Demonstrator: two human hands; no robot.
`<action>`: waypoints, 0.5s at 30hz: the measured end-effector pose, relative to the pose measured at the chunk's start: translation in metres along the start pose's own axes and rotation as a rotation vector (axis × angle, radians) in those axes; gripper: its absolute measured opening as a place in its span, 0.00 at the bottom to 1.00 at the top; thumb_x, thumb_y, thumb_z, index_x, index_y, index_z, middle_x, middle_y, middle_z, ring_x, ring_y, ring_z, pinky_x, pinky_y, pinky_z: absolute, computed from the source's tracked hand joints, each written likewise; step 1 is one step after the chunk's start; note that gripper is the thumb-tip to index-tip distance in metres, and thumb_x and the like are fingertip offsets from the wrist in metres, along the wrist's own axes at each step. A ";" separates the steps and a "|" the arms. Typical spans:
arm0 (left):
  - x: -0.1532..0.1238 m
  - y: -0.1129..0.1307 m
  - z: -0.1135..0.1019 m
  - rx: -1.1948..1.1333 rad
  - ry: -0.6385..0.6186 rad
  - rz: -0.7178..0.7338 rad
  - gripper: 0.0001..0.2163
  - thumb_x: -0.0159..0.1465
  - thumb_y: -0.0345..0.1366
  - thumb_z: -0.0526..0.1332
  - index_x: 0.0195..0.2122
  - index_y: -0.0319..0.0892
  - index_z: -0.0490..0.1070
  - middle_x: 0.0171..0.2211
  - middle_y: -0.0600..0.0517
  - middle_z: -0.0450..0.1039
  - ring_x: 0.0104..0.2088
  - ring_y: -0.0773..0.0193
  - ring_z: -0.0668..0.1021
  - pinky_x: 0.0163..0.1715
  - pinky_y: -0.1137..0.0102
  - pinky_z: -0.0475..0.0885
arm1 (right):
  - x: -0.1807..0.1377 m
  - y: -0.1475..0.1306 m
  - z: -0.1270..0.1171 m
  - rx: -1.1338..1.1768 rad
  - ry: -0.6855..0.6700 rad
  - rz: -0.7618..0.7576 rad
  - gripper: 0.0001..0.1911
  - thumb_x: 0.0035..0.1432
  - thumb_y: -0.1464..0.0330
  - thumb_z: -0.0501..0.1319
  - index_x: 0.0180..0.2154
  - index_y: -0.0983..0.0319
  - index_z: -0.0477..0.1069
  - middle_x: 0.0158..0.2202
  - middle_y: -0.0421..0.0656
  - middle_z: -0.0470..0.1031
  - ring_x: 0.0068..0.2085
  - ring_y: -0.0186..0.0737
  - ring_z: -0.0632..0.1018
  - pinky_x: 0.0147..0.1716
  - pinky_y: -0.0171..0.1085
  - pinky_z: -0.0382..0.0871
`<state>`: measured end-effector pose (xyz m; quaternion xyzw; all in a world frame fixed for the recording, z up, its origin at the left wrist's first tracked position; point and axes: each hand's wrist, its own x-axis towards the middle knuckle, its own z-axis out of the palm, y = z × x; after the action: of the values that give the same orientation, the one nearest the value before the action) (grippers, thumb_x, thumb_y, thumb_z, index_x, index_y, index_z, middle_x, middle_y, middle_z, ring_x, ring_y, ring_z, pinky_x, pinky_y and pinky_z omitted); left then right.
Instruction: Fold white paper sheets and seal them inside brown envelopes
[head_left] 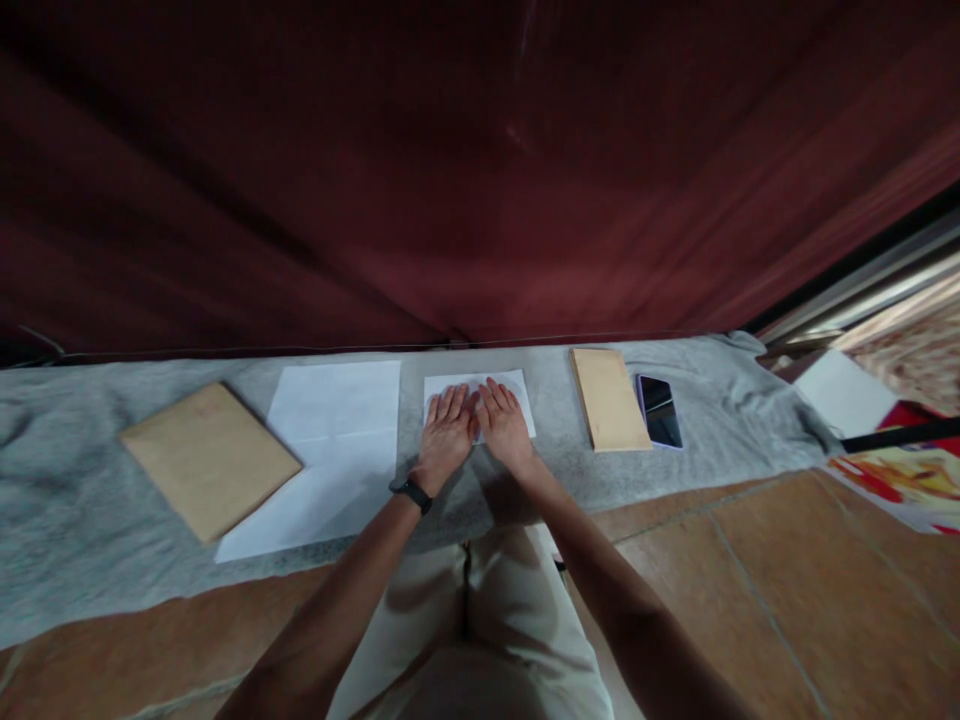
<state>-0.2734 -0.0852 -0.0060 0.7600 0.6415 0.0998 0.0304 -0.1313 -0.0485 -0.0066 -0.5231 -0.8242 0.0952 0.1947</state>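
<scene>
A small folded white paper (pixel 516 388) lies on the grey cloth (pixel 75 500) in front of me. My left hand (pixel 447 432), with a black band on its wrist, rests flat on the paper's left half. My right hand (pixel 504 424) lies flat beside it on the right half. Both palms face down with fingers stretched forward, side by side and nearly touching. Neither hand grips anything.
A large white sheet (pixel 330 440) lies left of the hands, with a brown envelope (pixel 210 458) overlapping its left edge. To the right are a second brown envelope (pixel 609 400) and a phone (pixel 660 411). A dark red curtain (pixel 450 180) hangs behind. Tiled floor (pixel 750 570) lies at the right.
</scene>
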 end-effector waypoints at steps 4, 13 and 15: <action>0.000 -0.001 0.000 0.025 -0.014 0.010 0.27 0.73 0.34 0.45 0.72 0.36 0.54 0.72 0.41 0.56 0.74 0.53 0.53 0.73 0.52 0.46 | 0.018 -0.006 0.008 -0.007 -0.033 -0.069 0.25 0.75 0.64 0.47 0.67 0.63 0.65 0.71 0.50 0.61 0.72 0.46 0.61 0.70 0.50 0.56; 0.000 0.000 -0.002 -0.009 0.026 0.001 0.24 0.75 0.41 0.45 0.69 0.42 0.61 0.73 0.46 0.55 0.74 0.52 0.54 0.72 0.51 0.46 | 0.015 0.022 0.008 -0.113 0.013 0.029 0.26 0.75 0.61 0.50 0.68 0.64 0.63 0.71 0.53 0.59 0.71 0.52 0.62 0.69 0.53 0.54; 0.000 0.001 -0.003 -0.023 0.030 -0.012 0.24 0.75 0.41 0.46 0.70 0.44 0.60 0.73 0.47 0.55 0.73 0.53 0.55 0.72 0.52 0.46 | 0.011 0.029 0.007 -0.120 0.034 0.063 0.27 0.75 0.61 0.49 0.68 0.64 0.62 0.71 0.54 0.59 0.70 0.52 0.62 0.68 0.53 0.53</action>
<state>-0.2730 -0.0855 -0.0028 0.7543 0.6450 0.1183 0.0304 -0.1145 -0.0253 -0.0205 -0.5609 -0.8083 0.0428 0.1739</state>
